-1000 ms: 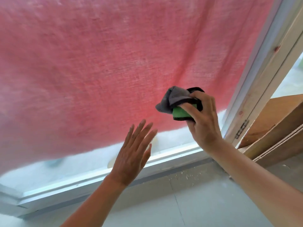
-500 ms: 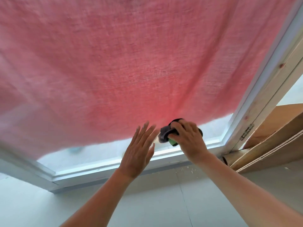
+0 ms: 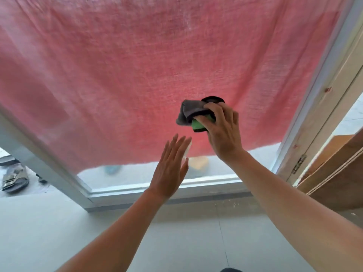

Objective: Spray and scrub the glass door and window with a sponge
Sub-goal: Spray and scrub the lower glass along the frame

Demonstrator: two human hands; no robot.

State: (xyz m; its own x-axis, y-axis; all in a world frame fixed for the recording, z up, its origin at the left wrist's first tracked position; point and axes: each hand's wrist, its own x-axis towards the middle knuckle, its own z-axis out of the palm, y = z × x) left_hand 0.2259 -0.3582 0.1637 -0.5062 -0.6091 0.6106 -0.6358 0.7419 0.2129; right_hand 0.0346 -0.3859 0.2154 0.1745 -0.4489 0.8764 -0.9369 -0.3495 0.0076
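Head view
Landmark: the glass [image 3: 137,174] of the door, a pane in a pale frame [image 3: 163,193], taken as the reference for everything below.
Curtain: a pink cloth [image 3: 157,65] hangs behind the glass and covers most of it, leaving a clear strip along the bottom.
Right hand: my right hand [image 3: 224,132] is pressed toward the glass in its lower right part, fingers clamped around the sponge.
Sponge: the green and black sponge [image 3: 197,125] sits in my right grip, against the glass, with a grey cloth [image 3: 188,110] bunched over its top and left side.
Left hand: my left hand [image 3: 170,169] is flat and spread, fingers apart and holding nothing, at the glass just below and left of the sponge; whether the palm touches I cannot tell.
Hinge: a metal hinge [image 3: 299,163] sits on the wooden jamb right of the glass.
Sandals: dark sandals [image 3: 13,177] lie on the ground left of the glass.
Floor: pale floor [image 3: 98,232] runs below the frame.
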